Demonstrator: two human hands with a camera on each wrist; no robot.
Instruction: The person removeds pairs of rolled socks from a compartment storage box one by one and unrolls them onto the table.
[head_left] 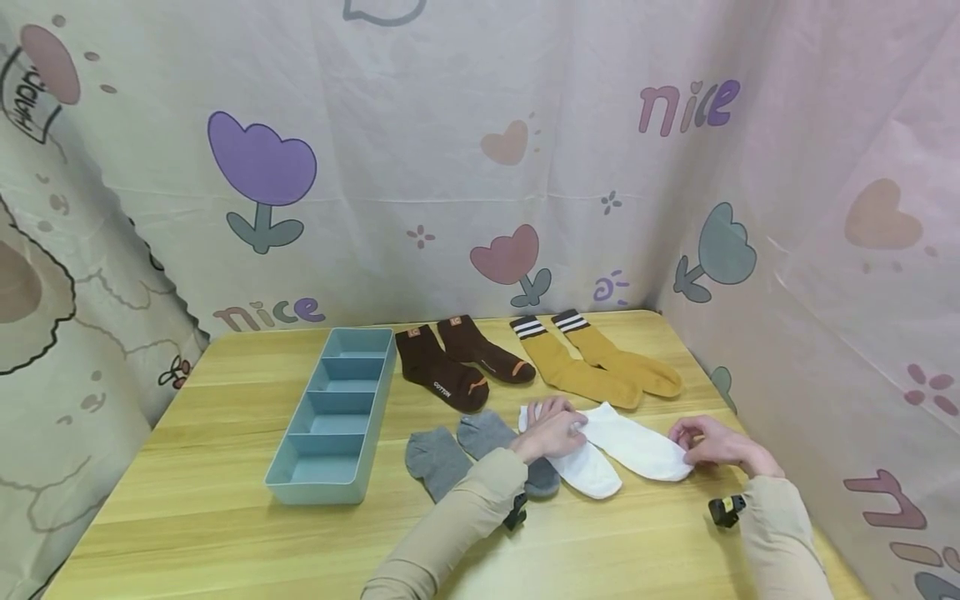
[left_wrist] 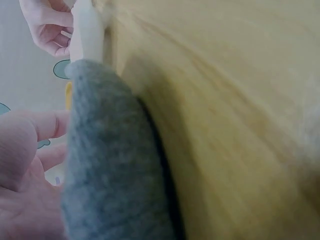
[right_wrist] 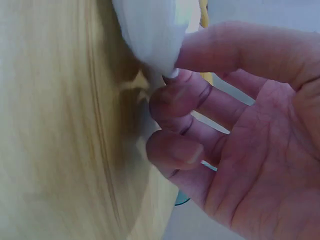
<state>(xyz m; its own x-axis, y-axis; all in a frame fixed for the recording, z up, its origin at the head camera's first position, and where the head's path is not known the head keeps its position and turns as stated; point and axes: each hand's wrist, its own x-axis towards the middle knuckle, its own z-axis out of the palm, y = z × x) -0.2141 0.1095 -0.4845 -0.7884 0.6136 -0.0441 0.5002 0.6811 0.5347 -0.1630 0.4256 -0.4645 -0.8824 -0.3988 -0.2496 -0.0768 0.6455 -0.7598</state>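
Two white socks lie side by side; the right white sock (head_left: 637, 442) stretches between my hands. My right hand (head_left: 712, 442) pinches its toe between thumb and index finger, the other fingers curled below, as the right wrist view shows at the white toe (right_wrist: 155, 40). At the cuff end, my left hand (head_left: 551, 432) pinches the same sock, reaching over the left white sock (head_left: 588, 473). Two grey socks (head_left: 438, 457) lie under and beside my left forearm. In the left wrist view a grey sock (left_wrist: 110, 160) hides the fingertips of my left hand (left_wrist: 30, 165).
A blue-green tray (head_left: 360, 450) with several compartments stands on the left of the wooden table (head_left: 202, 500). Brown socks (head_left: 442, 371) and mustard socks with striped cuffs (head_left: 585, 379) lie along the back. A patterned curtain (head_left: 420, 150) hangs behind and at the sides.
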